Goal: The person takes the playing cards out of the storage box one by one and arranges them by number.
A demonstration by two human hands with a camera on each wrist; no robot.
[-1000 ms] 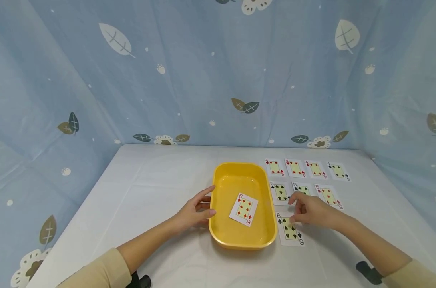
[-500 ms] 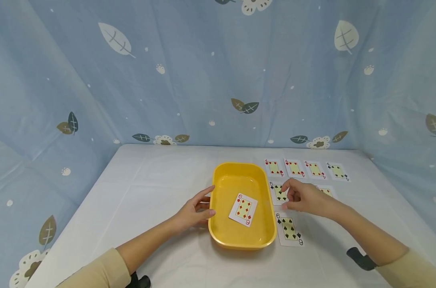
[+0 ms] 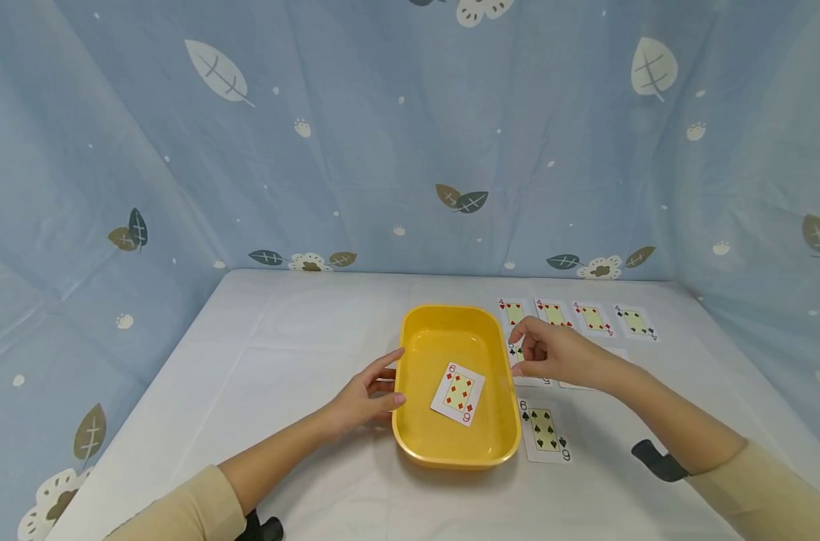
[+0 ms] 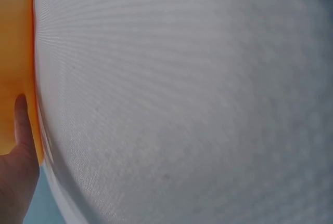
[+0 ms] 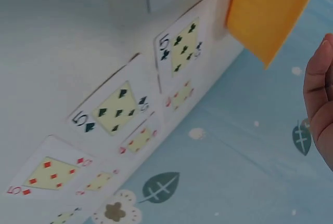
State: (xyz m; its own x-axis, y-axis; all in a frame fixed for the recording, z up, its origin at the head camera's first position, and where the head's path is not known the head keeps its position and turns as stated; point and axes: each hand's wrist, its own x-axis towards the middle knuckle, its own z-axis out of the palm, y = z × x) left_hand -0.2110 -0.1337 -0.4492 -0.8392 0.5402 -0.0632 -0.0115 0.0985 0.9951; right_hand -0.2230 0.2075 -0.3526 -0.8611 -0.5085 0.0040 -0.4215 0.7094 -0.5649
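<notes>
My left hand (image 3: 365,394) rests against the left side of the yellow plastic tray (image 3: 443,342), its thumb near the rim. A six of diamonds (image 3: 459,394) lies face up inside. My right hand (image 3: 565,355) is over the row of fives beside the tray's right edge, thumb and index finger bent but apart, with no card visible between them. It partly hides that row in the head view. The right wrist view shows the five of clubs (image 5: 183,51), five of spades (image 5: 115,107) and five of diamonds (image 5: 52,174). Nearer me lies a six of spades (image 3: 545,431).
Several fours, among them a four of diamonds (image 3: 594,319), form the back row on the white tablecloth (image 3: 315,323). A blue patterned curtain (image 3: 355,135) closes off the back and sides. Dark wrist gear (image 3: 658,461) shows under the right forearm.
My right hand has moved left and slightly back, from over the six of spades and the fives to beside the tray's right rim. The left hand, tray and cards keep their places.
</notes>
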